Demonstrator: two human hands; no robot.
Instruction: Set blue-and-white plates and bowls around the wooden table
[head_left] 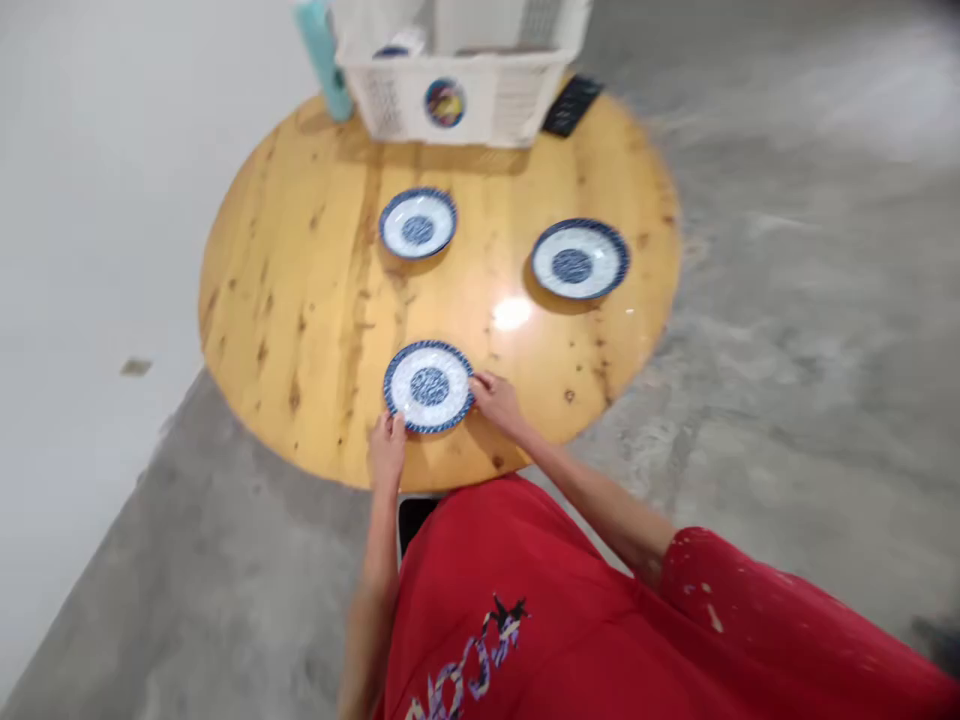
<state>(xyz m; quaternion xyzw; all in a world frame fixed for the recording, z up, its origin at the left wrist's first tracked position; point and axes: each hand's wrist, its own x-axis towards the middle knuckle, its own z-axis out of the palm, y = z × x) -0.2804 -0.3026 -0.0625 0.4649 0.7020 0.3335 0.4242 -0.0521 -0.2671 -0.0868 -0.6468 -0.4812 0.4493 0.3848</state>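
The left hand [387, 447] grips the near-left rim of the near plate [429, 386], thumb over the edge; its fingers are tucked under or behind the rim and cannot be seen. The right hand [496, 399] holds the same plate at its right rim, fingertips on the edge, the rest of the grip too blurred to read. The near plate lies flat on the table [300, 330], close to the near edge, white with a blue border and a blue patterned centre.

Both forearms run back toward a red shirt [570, 620] that fills the lower frame and hides the near edge of the table below the hands. A dark object [414, 520] peeks out just under the table edge between the arms; what it is cannot be told.

Farther off sit two more plates of the same pattern: the far-left plate [418, 223] and the right plate [580, 260], well apart from each other and from the near one. A glare spot lies between them.

At the far edge stands a white basket [480, 95], its top cut off by the frame and its contents mostly indistinct. A teal bottle [324, 55] stands just left of it, its top cut off too. A black item [571, 104] lies to the basket's right, partly hidden behind it.

The whole view is soft with motion blur, more so on the right, over the grey floor [787, 330].
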